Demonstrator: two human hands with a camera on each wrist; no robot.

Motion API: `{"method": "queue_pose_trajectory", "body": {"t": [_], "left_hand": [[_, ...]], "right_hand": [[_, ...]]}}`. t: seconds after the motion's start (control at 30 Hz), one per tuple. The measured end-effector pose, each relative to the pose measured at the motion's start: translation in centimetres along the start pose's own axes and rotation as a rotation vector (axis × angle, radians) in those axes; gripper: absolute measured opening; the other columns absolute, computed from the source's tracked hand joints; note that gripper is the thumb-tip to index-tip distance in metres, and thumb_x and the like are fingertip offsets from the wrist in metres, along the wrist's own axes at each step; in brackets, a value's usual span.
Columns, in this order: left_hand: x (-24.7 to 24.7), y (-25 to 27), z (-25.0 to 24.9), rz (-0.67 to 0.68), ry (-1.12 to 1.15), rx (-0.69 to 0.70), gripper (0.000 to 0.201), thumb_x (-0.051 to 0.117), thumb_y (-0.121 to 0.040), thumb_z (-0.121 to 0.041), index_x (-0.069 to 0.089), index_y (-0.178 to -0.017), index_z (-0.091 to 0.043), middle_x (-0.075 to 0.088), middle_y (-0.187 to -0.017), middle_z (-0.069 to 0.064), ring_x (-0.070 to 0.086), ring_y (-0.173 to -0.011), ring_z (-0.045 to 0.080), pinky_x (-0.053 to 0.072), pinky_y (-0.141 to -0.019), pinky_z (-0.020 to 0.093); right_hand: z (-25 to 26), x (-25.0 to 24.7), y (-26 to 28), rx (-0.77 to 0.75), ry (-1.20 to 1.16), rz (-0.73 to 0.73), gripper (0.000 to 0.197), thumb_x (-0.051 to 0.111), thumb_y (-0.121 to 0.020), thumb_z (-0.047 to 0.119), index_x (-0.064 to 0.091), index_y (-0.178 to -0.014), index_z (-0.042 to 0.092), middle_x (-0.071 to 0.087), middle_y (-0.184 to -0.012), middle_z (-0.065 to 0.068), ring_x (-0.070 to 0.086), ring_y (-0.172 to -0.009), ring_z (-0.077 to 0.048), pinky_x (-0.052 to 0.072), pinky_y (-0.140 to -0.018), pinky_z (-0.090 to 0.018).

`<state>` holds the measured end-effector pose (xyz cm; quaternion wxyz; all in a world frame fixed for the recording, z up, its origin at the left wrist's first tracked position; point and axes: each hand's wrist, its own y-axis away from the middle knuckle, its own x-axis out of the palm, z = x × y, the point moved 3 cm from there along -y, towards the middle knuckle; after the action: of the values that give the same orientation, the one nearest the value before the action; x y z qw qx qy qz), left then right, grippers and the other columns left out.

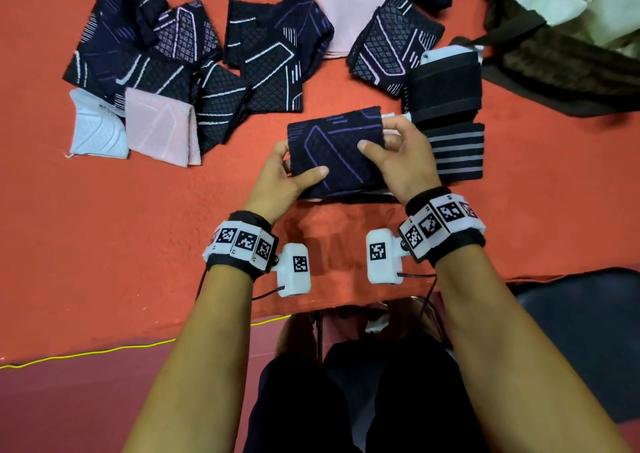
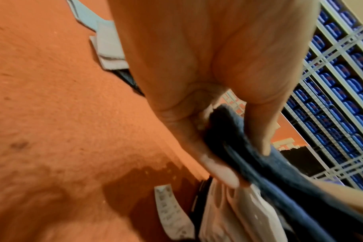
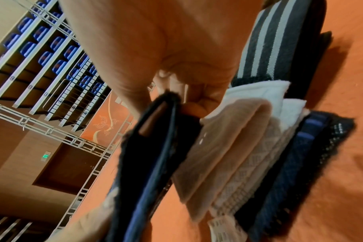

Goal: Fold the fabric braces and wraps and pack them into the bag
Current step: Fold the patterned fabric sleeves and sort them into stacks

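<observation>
Folded dark navy knit brace with purple lines [image 1: 337,151]: held up just above small stack of folded pink, white and navy pieces [image 3: 249,157] on orange cloth table [image 1: 138,227]. Left hand [image 1: 277,178] pinching left edge, right hand [image 1: 398,158] pinching right edge. Brown fuzzy bag [image 1: 561,61] well apart, far right. Might flop open if one pinch slips. Stack might tip if set down crooked.

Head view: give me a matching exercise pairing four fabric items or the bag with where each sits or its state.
Things:
1. dark navy purple-lined fabric brace
2. grey-striped black folded wrap
3. pale pink folded fabric piece
4. dark brown bag with pale lining

Places or states:
A. far right corner, open
B. held in both hands' grip
C. left, beside a white piece
D. just right of the right hand

Pairs: 1-B, 2-D, 3-C, 4-A
</observation>
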<state>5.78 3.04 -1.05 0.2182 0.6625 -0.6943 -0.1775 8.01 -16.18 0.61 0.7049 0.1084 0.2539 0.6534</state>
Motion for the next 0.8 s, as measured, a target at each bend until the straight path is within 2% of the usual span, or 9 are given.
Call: {"method": "queue_pose_trajectory", "body": {"t": [0.07, 0.13, 0.27, 0.37, 0.43, 0.53, 0.6, 0.67, 0.8], "left_hand": [[1.1, -0.4, 0.1, 0.015, -0.012, -0.005, 0.038, 0.068, -0.089, 0.004, 0.049, -0.119, -0.011, 0.074, -0.091, 0.003, 0.073, -0.078, 0.014, 0.06, -0.07, 0.028], [1.9, -0.7, 0.1, 0.016, -0.019, -0.002, 0.032, 0.063, -0.093, 0.003, 0.05, -0.119, -0.011, 0.072, -0.088, 0.01, 0.072, -0.068, 0.016, 0.058, -0.057, 0.027], [2.5, -1.6, 0.6, 0.009, -0.105, 0.03, 0.041, 0.067, -0.091, -0.001, 0.051, -0.129, -0.006, 0.061, -0.093, 0.036, 0.071, -0.071, 0.028, 0.06, -0.06, 0.034], [2.6, -2.2, 1.2, 0.004, -0.163, 0.043, 0.044, 0.074, -0.086, -0.008, 0.056, -0.126, -0.016, 0.058, -0.083, 0.02, 0.068, -0.076, 0.029, 0.06, -0.07, 0.041], [2.8, -2.4, 1.4, 0.013, -0.18, 0.059, 0.042, 0.073, -0.086, -0.009, 0.057, -0.124, -0.02, 0.058, -0.083, 0.012, 0.069, -0.075, 0.025, 0.059, -0.071, 0.042], [2.9, -2.7, 1.3, -0.024, -0.22, 0.095, 0.04, 0.065, -0.093, -0.002, 0.055, -0.128, -0.017, 0.057, -0.081, 0.0, 0.064, -0.066, 0.005, 0.054, -0.066, 0.024], [2.8, -3.0, 1.4, -0.053, -0.257, 0.126, 0.041, 0.062, -0.095, -0.003, 0.055, -0.134, -0.016, 0.047, -0.078, -0.009, 0.052, -0.064, 0.002, 0.047, -0.068, 0.016], [2.7, -3.4, 1.5, -0.059, -0.288, 0.136, 0.044, 0.059, -0.097, -0.005, 0.053, -0.139, -0.017, 0.042, -0.077, -0.009, 0.045, -0.064, 0.002, 0.044, -0.069, 0.016], [3.1, -3.5, 1.7, -0.035, -0.32, 0.146, 0.063, 0.059, -0.098, -0.007, 0.036, -0.152, -0.03, 0.044, -0.08, -0.003, 0.05, -0.065, 0.002, 0.048, -0.07, 0.018]], "right_hand": [[-0.3, -1.1, -0.4, -0.031, 0.011, -0.082, 0.032, 0.076, -0.069, 0.038, 0.056, -0.092, 0.044, 0.075, -0.094, 0.0, 0.073, -0.09, -0.017, 0.057, -0.09, -0.047], [-0.9, -2.2, -0.6, -0.044, 0.025, -0.134, 0.038, 0.072, -0.065, 0.044, 0.049, -0.096, 0.049, 0.074, -0.09, -0.003, 0.072, -0.086, -0.019, 0.057, -0.087, -0.049], [-0.9, -3.7, -0.3, -0.064, 0.13, -0.183, 0.047, 0.076, -0.076, 0.026, 0.044, -0.11, 0.036, 0.067, -0.094, -0.006, 0.068, -0.079, -0.021, 0.055, -0.084, -0.048], [-1.4, -4.4, -0.3, -0.066, 0.168, -0.171, 0.045, 0.077, -0.08, 0.02, 0.048, -0.113, 0.035, 0.063, -0.101, -0.002, 0.064, -0.079, -0.017, 0.055, -0.085, -0.044], [-1.8, -4.7, -0.5, -0.069, 0.165, -0.162, 0.042, 0.077, -0.082, 0.02, 0.052, -0.112, 0.033, 0.06, -0.102, 0.003, 0.059, -0.078, -0.012, 0.055, -0.086, -0.04], [-2.4, -4.8, -0.7, -0.078, 0.133, -0.15, 0.037, 0.076, -0.083, 0.016, 0.055, -0.11, 0.031, 0.056, -0.101, 0.008, 0.056, -0.08, -0.009, 0.055, -0.088, -0.035], [-2.6, -4.8, -1.0, -0.078, 0.13, -0.145, 0.036, 0.076, -0.084, 0.014, 0.057, -0.11, 0.03, 0.053, -0.1, 0.013, 0.054, -0.081, -0.005, 0.053, -0.089, -0.03], [-2.9, -4.7, -1.4, -0.071, 0.145, -0.15, 0.035, 0.077, -0.083, 0.013, 0.058, -0.107, 0.031, 0.054, -0.104, 0.012, 0.055, -0.084, -0.002, 0.052, -0.09, -0.03], [-3.6, -4.5, -1.5, -0.071, 0.193, -0.151, 0.036, 0.079, -0.08, 0.014, 0.061, -0.106, 0.031, 0.056, -0.116, 0.005, 0.061, -0.098, -0.014, 0.054, -0.092, -0.038]]}}
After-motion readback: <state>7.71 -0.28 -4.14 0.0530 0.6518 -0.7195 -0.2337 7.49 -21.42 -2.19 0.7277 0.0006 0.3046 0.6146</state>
